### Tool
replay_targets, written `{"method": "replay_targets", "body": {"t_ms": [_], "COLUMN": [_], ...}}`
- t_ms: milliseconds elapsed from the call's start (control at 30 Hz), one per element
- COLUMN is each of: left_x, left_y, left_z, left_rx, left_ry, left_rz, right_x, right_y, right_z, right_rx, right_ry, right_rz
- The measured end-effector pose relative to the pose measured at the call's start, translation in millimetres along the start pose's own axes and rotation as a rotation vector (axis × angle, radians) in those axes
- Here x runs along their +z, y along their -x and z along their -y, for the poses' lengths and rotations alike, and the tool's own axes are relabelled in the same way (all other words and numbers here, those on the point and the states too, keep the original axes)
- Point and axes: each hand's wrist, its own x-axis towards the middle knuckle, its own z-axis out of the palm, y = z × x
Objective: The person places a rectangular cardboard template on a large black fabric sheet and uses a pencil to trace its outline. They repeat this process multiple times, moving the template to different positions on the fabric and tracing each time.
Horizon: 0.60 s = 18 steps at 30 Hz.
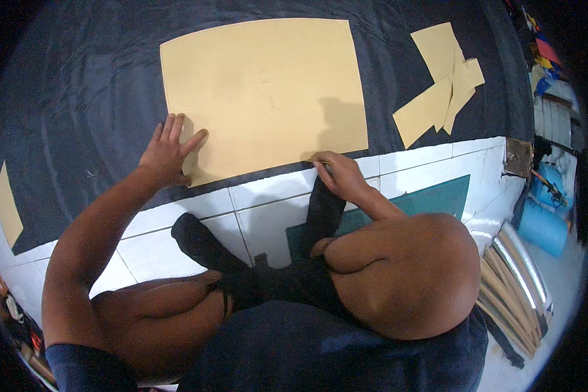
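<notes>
On wrinkled black cloth, a tan panel is touched by the splayed left hand, while a mostly hidden thin tool seems pinched at the panel's near edge by the right hand.

Thin item in R hand too small to ID. Black cloth cut off at top edge. Green mat part-hidden by R leg.

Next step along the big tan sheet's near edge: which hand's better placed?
Right, probably: the right hand pinches something thin at that edge; the left hand is spread over the left edge of the tan sheet, seemingly steadying it.
</notes>
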Motion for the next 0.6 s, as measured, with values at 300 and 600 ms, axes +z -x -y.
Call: {"method": "replay_targets", "body": {"t_ms": [300,600], "left_x": [11.5,5.1], "left_y": [-3.0,-4.5], "left_z": [3.5,-1.0], "left_rx": [0.018,0.026], "left_ry": [0.079,0.075], "left_rz": [-0.088,-0.093], "right_x": [-1.3,1.7], "right_y": [-0.4,5.6], "right_z": [1.6,-4.5], "right_rx": [0.049,0.058], "right_ry": [0.004,-0.038], "right_rz": [0.038,-0.032]}}
